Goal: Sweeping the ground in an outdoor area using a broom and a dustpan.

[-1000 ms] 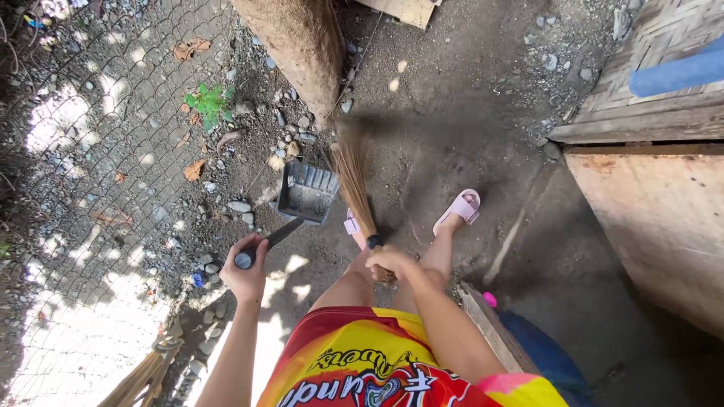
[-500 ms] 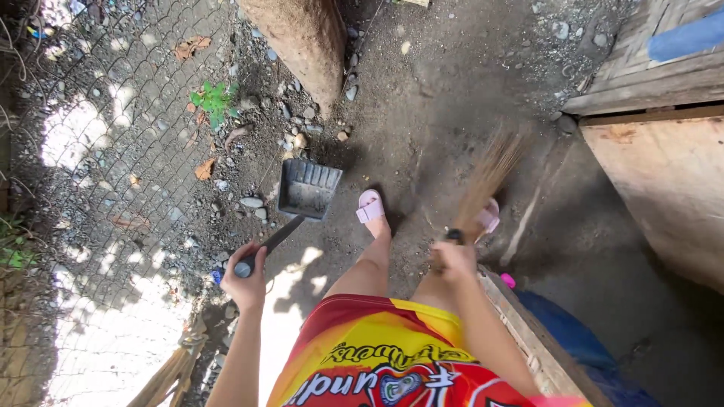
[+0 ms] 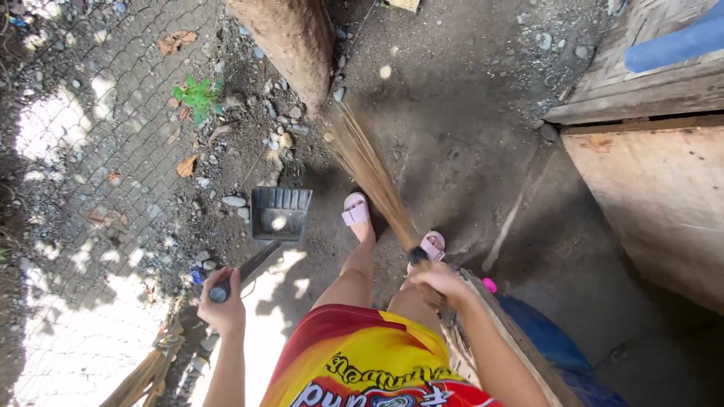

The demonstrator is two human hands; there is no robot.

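Observation:
My left hand (image 3: 224, 307) grips the long dark handle of a black dustpan (image 3: 280, 214), which rests on the dirt in front of my left foot. A straw broom (image 3: 369, 172) is held at its bound end by my right hand (image 3: 437, 279); its bristles fan up and to the left toward the base of a tree trunk (image 3: 290, 38). My feet wear pink sandals (image 3: 356, 210) on the packed earth, just behind the dustpan and under the broom.
A wire mesh fence (image 3: 75, 151) runs along the left, with stones, dry leaves and a small green plant (image 3: 197, 96) at its foot. Wooden boards (image 3: 656, 203) stand on the right. A blue sheet (image 3: 547, 339) and a plank lie beside my right leg.
The broom has swung from the right side across to the left, its bristles now pointing toward the tree trunk. My left hand and the dustpan have stayed in place.

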